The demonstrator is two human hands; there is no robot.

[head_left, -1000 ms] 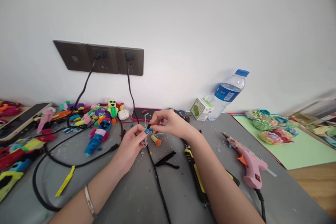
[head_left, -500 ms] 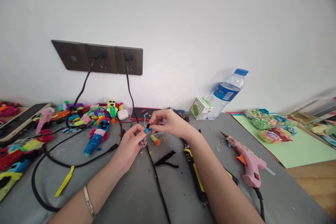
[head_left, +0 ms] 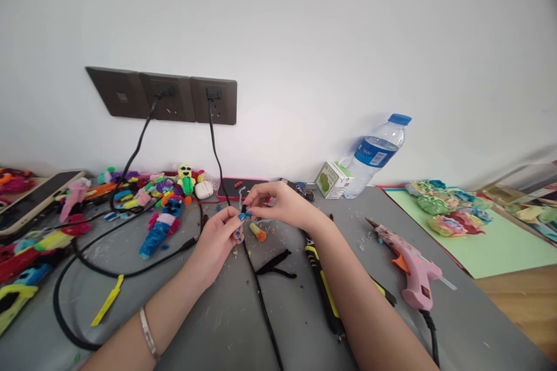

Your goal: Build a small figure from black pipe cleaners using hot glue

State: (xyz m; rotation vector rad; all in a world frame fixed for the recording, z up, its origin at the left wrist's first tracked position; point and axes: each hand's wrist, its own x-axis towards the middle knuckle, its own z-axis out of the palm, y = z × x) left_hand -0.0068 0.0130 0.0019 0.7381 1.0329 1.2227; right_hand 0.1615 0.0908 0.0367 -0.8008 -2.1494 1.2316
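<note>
Fingers (head_left: pixel 260 201) pinched tight: left hand (head_left: pixel 216 243) and right hand (head_left: pixel 285 204) meet tip to tip above the tabletop (head_left: pixel 226 324). Both are closed on one short black stub (head_left: pixel 244 208), too small to identify for sure, held in the air just over a little yellow-and-orange piece (head_left: pixel 258 233). Fiddly work, I'd say: grip close to the stub's end, brace the thumbs against each other, and turn in short moves so it doesn't spring loose. Now the count, going outward: one bent black chenille stem (head_left: pixel 274 265) near the right wrist, one yellow-and-black hand tool (head_left: pixel 321 278) partly under the right forearm, one pink glue gun (head_left: pixel 411 269), one water bottle (head_left: pixel 378 153), one green carton (head_left: pixel 333 179), one phone (head_left: pixel 238 188). On the wall, three socket plates (head_left: pixel 163 95) with two cables (head_left: pixel 134 153) plugged in. At left, a heap of coloured figures (head_left: pixel 167 197), too tangled to count.
</note>
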